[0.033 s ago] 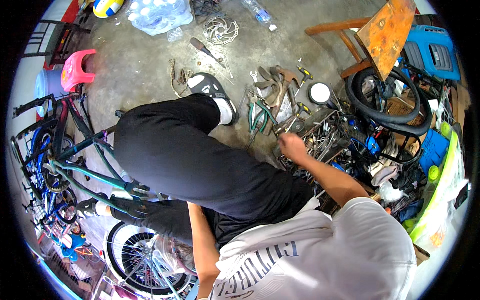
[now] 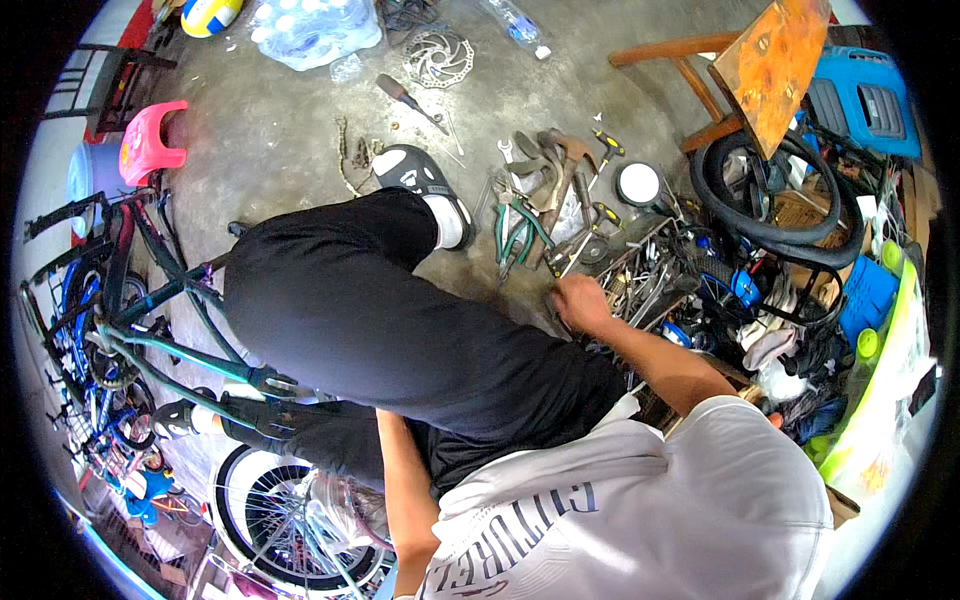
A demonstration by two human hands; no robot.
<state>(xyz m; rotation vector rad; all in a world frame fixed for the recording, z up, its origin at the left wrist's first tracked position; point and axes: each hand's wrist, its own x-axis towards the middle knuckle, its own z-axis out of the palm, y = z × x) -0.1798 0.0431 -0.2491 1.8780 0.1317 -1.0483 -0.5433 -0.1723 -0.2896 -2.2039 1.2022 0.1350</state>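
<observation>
My right hand [image 2: 582, 303] is at the near left edge of a heap of metal tools [image 2: 650, 285]. Its fingers curl downward, and whatever they hold is hidden. Just beyond the hand lie a yellow-and-black handled tool [image 2: 606, 214] and a round dark disc [image 2: 594, 250]. Green-handled pliers [image 2: 517, 235], a hammer [image 2: 574, 150] and an open-end wrench [image 2: 507, 152] rest on the floor farther off. Only the forearm [image 2: 405, 480] of my left arm shows; the left hand is out of sight behind my thigh.
A teal bicycle frame [image 2: 170, 345] and a spoked wheel [image 2: 235, 505] stand at my left. Ahead lie a screwdriver [image 2: 400, 92] and brake disc [image 2: 438, 58]. At right are a wooden stool [image 2: 770, 70], black tires [image 2: 715, 205] and a white-topped round container [image 2: 639, 184].
My right hand has shifted slightly nearer to me, uncovering a little more of the tools just beyond it. The left arm looks unmoved.
</observation>
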